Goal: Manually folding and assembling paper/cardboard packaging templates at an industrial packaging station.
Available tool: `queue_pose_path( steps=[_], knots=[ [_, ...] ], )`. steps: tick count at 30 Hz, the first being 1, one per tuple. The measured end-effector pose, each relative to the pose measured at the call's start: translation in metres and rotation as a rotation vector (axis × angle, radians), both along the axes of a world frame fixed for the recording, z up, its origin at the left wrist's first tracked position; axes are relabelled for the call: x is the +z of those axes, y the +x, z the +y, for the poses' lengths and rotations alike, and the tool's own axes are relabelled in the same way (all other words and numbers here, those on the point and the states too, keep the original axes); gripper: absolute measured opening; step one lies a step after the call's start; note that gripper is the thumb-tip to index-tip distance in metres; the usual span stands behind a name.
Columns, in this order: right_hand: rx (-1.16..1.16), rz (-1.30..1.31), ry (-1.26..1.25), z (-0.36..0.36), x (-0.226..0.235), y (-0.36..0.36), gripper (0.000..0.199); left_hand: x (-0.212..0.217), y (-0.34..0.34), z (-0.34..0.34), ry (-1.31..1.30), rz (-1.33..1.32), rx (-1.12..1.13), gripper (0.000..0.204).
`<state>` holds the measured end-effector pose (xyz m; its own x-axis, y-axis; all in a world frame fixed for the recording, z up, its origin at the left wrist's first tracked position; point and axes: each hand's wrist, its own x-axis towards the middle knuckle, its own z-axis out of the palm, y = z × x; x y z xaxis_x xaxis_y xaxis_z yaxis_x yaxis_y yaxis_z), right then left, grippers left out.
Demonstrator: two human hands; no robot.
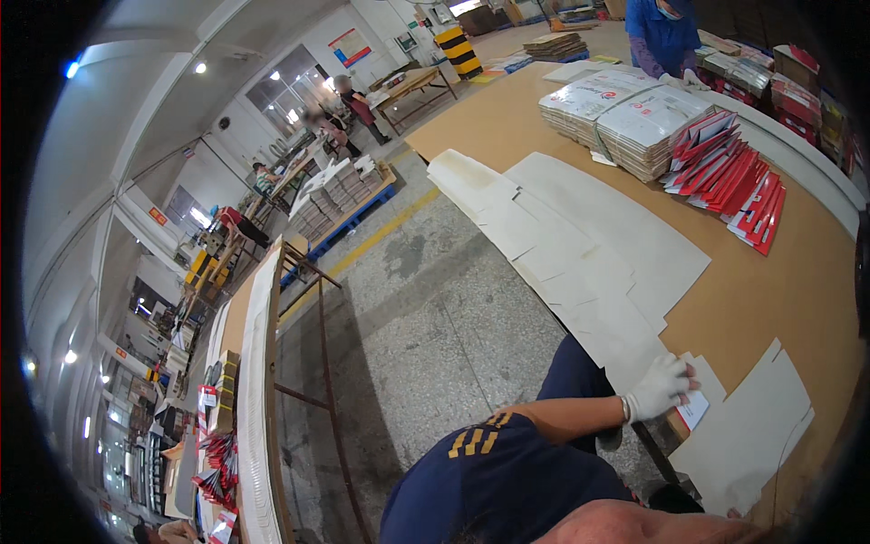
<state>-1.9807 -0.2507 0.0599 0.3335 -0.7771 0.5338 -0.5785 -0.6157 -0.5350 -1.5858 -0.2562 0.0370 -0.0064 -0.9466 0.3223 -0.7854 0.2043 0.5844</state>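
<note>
Our gloved left hand [660, 386] lies flat, fingers spread, on a flat white die-cut cardboard sheet [702, 394] w/ more sheets just beyond; right hand isn't visible.

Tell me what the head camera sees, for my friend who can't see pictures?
A gloved hand presses on a flat white card sheet at the edge of a brown table. More white sheets, bundled stacks and red folders lie further along, where a person in blue works.
</note>
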Motion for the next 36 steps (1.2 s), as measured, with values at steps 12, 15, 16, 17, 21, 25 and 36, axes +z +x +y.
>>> queue_pose_path(
  steps=[12, 15, 16, 17, 21, 25, 36],
  knots=[
    [-0.706, 0.097, 0.138, -0.003, 0.008, 0.046, 0.044, -0.033, -0.089, -0.024, 0.037, 0.229, -0.159, 0.036],
    [-0.844, -0.099, -0.135, 0.004, -0.016, 0.044, 0.041, -0.04, -0.096, -0.025, -0.28, -0.312, -0.04, 0.05],
    [-0.896, -0.155, -0.231, 0.007, -0.025, 0.042, 0.04, -0.027, -0.095, -0.022, -0.202, -0.29, -0.134, 0.058],
    [-0.925, -0.152, -0.222, 0.018, -0.048, 0.039, 0.04, -0.005, -0.098, -0.017, -0.118, -0.282, -0.24, 0.067],
    [-0.229, -0.862, 1.094, 0.058, -0.069, 0.088, 0.041, 0.029, -0.101, 0.004, 0.048, -0.181, -0.413, 0.077],
    [-0.326, -1.065, 1.035, 0.033, -0.088, 0.107, 0.041, -0.005, -0.136, -0.002, -0.155, -0.38, -0.518, 0.081],
    [-0.344, 0.247, -0.195, -0.04, -0.136, 0.038, 0.049, 0.006, -0.111, 0.0, 0.011, -0.186, -0.555, 0.115]
  ],
)
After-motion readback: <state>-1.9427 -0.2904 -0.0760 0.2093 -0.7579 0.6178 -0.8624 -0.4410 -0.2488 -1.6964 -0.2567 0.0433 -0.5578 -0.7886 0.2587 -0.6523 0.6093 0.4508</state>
